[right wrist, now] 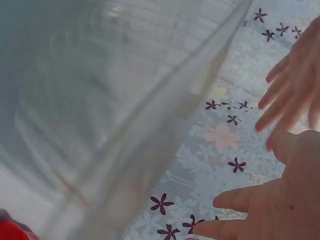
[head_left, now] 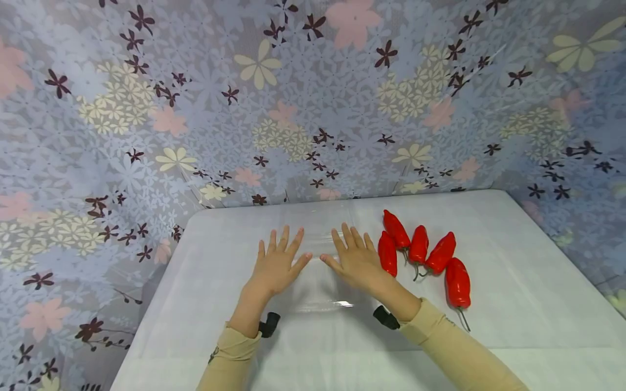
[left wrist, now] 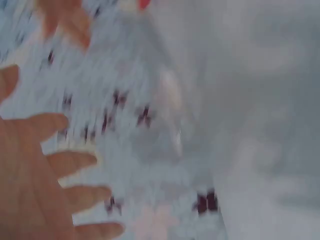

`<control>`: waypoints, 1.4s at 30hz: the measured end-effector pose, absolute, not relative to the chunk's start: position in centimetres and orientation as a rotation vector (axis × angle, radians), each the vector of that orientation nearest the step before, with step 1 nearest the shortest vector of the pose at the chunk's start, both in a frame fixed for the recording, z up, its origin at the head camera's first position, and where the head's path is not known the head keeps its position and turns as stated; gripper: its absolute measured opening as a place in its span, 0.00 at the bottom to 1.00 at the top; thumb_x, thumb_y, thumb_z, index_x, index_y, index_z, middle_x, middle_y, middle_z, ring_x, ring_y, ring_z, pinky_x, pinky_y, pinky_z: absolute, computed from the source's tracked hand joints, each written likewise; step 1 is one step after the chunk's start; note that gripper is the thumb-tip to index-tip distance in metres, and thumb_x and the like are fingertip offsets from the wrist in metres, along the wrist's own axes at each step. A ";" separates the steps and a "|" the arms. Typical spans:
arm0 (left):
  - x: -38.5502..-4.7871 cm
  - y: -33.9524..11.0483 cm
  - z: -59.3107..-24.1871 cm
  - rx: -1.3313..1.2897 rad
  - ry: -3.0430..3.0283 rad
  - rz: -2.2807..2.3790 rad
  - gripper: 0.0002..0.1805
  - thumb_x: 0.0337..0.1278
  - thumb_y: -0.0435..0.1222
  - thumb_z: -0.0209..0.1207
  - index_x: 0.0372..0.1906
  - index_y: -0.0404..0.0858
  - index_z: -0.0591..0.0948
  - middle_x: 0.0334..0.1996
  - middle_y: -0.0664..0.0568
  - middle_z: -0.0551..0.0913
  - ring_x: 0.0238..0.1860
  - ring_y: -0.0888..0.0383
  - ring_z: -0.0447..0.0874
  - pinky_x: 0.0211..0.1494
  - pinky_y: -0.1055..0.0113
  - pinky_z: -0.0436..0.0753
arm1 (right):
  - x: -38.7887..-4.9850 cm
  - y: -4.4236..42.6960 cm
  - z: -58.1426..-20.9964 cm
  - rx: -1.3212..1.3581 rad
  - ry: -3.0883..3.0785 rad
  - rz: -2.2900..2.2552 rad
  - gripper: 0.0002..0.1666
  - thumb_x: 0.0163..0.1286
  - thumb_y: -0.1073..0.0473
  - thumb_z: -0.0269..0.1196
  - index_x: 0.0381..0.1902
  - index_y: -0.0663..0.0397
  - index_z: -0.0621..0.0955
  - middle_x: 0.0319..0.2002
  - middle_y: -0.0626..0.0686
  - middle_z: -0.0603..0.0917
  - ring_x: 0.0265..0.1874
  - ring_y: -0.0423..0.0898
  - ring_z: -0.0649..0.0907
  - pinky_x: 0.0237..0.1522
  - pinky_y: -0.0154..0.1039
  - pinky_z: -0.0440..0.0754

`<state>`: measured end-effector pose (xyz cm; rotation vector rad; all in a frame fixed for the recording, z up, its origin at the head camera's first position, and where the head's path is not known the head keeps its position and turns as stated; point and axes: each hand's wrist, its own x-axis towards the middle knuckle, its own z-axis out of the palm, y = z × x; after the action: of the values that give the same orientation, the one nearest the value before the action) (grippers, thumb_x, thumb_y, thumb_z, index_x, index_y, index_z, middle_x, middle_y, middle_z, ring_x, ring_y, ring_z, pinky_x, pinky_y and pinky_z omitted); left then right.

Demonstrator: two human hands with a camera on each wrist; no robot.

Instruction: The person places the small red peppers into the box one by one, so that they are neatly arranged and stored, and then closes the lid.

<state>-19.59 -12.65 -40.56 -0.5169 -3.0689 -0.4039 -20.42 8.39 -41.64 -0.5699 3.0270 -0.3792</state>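
Note:
My left hand (head_left: pixel 276 269) is held out above the white table with its fingers straight and spread. The right hand (head_left: pixel 356 262) mirrors it a short way off, thumbs pointing toward each other, and neither hand grips anything. Between and below them lies a clear plastic thing (head_left: pixel 315 306) with shiny edges; whether it is a bag or a container I cannot tell. In the right wrist view the clear plastic (right wrist: pixel 100 100) fills the upper left, apart from the spread fingers. Several red peppers (head_left: pixel 458 285) with stems lie just right of my right hand.
The white tabletop (head_left: pixel 210 304) ends at a back edge against a flowered cloth or wall covering (head_left: pixel 293 108). A black wrist camera (head_left: pixel 270 325) sits by the left wrist and another black camera (head_left: pixel 386 317) by the right.

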 end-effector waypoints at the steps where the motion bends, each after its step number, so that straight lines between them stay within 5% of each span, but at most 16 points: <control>1: -19.9 -13.4 -40.2 -0.508 -3.059 -0.470 0.36 0.68 0.61 0.31 0.75 0.50 0.50 0.71 0.40 0.51 0.70 0.36 0.43 0.66 0.35 0.49 | -20.5 8.5 -41.6 -0.565 3.026 -0.382 0.46 0.70 0.30 0.37 0.74 0.55 0.53 0.73 0.62 0.46 0.71 0.60 0.47 0.68 0.60 0.40; 6: -20.2 -17.7 -39.8 -0.320 -3.113 -0.897 0.32 0.71 0.54 0.34 0.75 0.47 0.52 0.64 0.36 0.66 0.61 0.35 0.65 0.57 0.38 0.69 | -20.7 8.9 -41.3 -0.554 3.018 -0.428 0.44 0.70 0.31 0.39 0.74 0.53 0.54 0.73 0.62 0.47 0.70 0.61 0.47 0.68 0.61 0.40; 11: -19.7 -19.8 -42.6 -0.055 -3.102 -1.646 0.34 0.69 0.54 0.39 0.75 0.55 0.46 0.62 0.34 0.65 0.44 0.41 0.77 0.36 0.52 0.84 | -20.9 9.3 -41.4 -0.547 3.007 -0.444 0.44 0.70 0.30 0.37 0.74 0.50 0.54 0.73 0.61 0.46 0.70 0.62 0.46 0.68 0.61 0.40; 18: -19.8 -19.9 -46.2 -0.064 -2.832 -2.265 0.43 0.62 0.42 0.49 0.74 0.64 0.38 0.63 0.34 0.61 0.39 0.46 0.77 0.31 0.56 0.85 | -21.2 9.7 -41.6 -0.567 3.014 -0.494 0.42 0.70 0.31 0.39 0.74 0.46 0.57 0.72 0.62 0.48 0.70 0.64 0.47 0.67 0.63 0.46; 30: -19.7 -19.3 -46.9 -0.318 -2.810 -2.344 0.50 0.58 0.33 0.55 0.75 0.58 0.36 0.37 0.45 0.65 0.27 0.57 0.71 0.30 0.62 0.84 | -23.9 13.6 -39.6 -0.783 2.803 -1.017 0.36 0.73 0.39 0.45 0.74 0.43 0.55 0.72 0.61 0.50 0.69 0.62 0.54 0.62 0.67 0.56; 35: -19.6 -19.2 -47.0 -0.327 -2.801 -2.348 0.50 0.59 0.33 0.54 0.74 0.60 0.36 0.37 0.45 0.66 0.26 0.57 0.72 0.28 0.65 0.82 | -23.9 19.3 -37.4 -0.513 2.746 -1.560 0.36 0.75 0.42 0.42 0.75 0.40 0.49 0.71 0.61 0.51 0.66 0.63 0.59 0.60 0.65 0.62; 42: -19.3 -19.6 -47.4 -0.327 -2.790 -2.362 0.49 0.60 0.33 0.54 0.74 0.61 0.36 0.38 0.45 0.66 0.28 0.56 0.74 0.29 0.65 0.82 | -20.2 29.5 -39.2 0.011 2.535 -1.923 0.40 0.73 0.37 0.39 0.75 0.36 0.37 0.72 0.67 0.36 0.63 0.76 0.54 0.42 0.58 0.80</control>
<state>-19.30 -19.61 -47.38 -0.3269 -2.7896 -2.3624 -20.23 29.50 -39.17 0.0114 2.5355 -1.9233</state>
